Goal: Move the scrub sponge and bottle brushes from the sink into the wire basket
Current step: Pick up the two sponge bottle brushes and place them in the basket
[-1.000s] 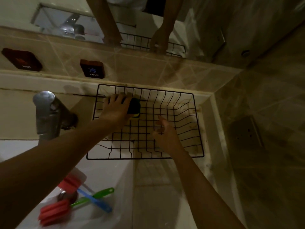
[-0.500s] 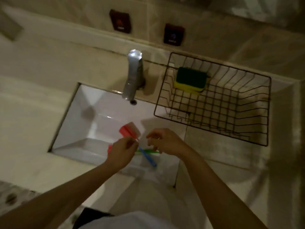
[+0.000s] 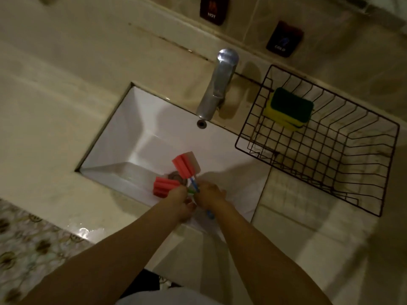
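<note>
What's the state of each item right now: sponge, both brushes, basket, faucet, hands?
scrub sponge: in the basket's far-left corner.
wire basket: on the counter, holds only the sponge.
blue-handled brush: over the sink, held in right hand.
green-handled brush: low in the sink, left hand at its handle.
faucet: no water running.
sink: basin looks dry.

A dim home washroom is showing here. A chrome faucet (image 3: 217, 89) is overhanging a white sink (image 3: 141, 137) below tiled walls (image 3: 253, 29).
</note>
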`<state>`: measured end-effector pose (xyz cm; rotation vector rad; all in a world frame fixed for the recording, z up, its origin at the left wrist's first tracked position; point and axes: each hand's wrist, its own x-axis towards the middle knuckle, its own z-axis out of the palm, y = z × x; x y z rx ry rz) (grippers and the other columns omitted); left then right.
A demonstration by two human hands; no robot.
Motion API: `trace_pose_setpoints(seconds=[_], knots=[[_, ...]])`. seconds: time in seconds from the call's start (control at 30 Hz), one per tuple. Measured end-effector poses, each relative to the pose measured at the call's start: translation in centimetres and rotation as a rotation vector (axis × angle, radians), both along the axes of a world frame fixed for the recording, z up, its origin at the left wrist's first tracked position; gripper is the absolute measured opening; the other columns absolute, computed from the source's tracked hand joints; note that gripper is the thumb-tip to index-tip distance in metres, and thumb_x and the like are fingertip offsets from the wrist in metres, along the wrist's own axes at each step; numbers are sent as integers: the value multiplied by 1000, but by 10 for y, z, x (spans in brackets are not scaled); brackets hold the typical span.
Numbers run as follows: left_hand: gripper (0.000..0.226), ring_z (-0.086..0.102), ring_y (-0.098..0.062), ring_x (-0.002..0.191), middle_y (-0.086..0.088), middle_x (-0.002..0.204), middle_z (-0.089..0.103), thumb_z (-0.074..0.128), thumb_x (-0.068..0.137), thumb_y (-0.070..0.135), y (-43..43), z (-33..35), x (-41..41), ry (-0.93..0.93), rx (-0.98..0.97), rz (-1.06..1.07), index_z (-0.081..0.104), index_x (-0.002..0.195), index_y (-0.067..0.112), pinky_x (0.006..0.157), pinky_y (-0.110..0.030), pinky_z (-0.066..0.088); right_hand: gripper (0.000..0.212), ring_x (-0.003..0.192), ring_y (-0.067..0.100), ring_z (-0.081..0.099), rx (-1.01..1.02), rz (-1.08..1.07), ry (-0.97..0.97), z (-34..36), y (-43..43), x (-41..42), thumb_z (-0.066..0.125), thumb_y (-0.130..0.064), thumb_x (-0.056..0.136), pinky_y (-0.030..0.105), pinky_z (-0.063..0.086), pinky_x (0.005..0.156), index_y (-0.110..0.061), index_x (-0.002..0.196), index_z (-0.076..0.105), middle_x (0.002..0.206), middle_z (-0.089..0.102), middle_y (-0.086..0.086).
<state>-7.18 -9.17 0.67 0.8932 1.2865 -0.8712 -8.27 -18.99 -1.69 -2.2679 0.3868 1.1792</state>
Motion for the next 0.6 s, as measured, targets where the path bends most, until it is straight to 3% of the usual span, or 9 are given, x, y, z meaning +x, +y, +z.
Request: trace_pose_setpoints(seconds=[0.03, 0.13, 0.2, 0.3, 0.37, 0.47, 0.6], knots=[[35, 50, -16, 30, -8, 41, 53, 41, 99, 16, -2, -1, -1, 4, -23, 41, 48, 66, 9, 35, -22, 47, 40, 112, 35, 60, 22, 4, 38, -5, 1, -3, 60, -25, 84, 45, 46, 100, -15, 123, 59, 123, 64, 16], [22, 57, -24, 59, -13, 69, 58, 50, 95, 11, -7, -6, -5, -1, -19, 136, 57, 75, 7, 65, -38, 52, 33, 105, 33, 64, 96, -76, 67, -12, 3, -14, 64, -23, 84, 33, 50, 89, -10, 114, 62, 114, 68, 17], [18, 59, -23, 61, -11, 74, 57, 54, 94, 12, -10, -6, -8, -59, 10, 141, 58, 77, 9, 59, -36, 53, 22, 100, 31, 66, 109, -136, 5, -8, 2, -17, 62, -20, 86, 25, 43, 74, -10, 105, 64, 109, 70, 17], [27, 64, -11, 41, -11, 64, 63, 44, 93, -6, -9, 4, -13, -188, 16, 118, 58, 75, 10, 40, -22, 53, 19, 92, 28, 66, 145, -172, -149, 14, -2, -13, 56, -23, 92, 23, 39, 67, -13, 102, 69, 103, 72, 15], [24, 70, -14, 57, -13, 78, 67, 44, 92, -7, -5, 14, -14, -279, -16, 95, 60, 83, 8, 55, -30, 58, 17, 83, 22, 64, 197, -222, -244, 34, -7, -10, 57, -24, 92, 25, 42, 69, -17, 98, 72, 93, 72, 10], [13, 67, -28, 89, -23, 107, 65, 45, 95, -1, 4, 31, -15, -379, -100, 55, 58, 97, 1, 80, -41, 54, 13, 71, 11, 54, 282, -270, -344, 59, -16, -12, 59, -19, 93, 25, 42, 67, -20, 88, 70, 74, 61, -5], [13, 64, -34, 107, -26, 120, 62, 50, 94, 2, 8, 53, -15, -471, -116, -37, 54, 106, 4, 92, -46, 53, 16, 76, 8, 58, 303, -343, -405, 76, -28, -14, 57, -18, 94, 22, 49, 71, -13, 101, 72, 81, 64, -7]])
